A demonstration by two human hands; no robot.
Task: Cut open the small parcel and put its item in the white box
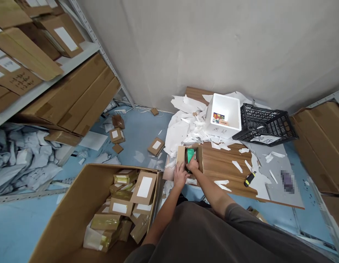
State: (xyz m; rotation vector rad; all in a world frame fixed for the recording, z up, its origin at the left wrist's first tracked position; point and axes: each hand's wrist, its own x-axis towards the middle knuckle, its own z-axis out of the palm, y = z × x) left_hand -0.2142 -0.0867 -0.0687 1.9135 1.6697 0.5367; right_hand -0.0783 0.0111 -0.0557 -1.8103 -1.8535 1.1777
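Observation:
A small open cardboard box (200, 157) stands at the near left edge of the wooden table, with a green package (190, 154) inside. My left hand (179, 176) holds the near left side of this box, fingers against its raised flap. My right hand (193, 165) reaches into the box and has its fingers on the lower part of the green package. Those fingertips are partly hidden inside. A dark item seems to lie beside the package, too shaded to name.
A large carton (62, 204) of small taped boxes stands at left. On the wooden table (221, 164) are torn white paper (176, 126), a white bin (227, 128), a black crate (265, 126) and a yellow-black cutter (250, 179). Shelves (73, 58) with cartons rise at far left.

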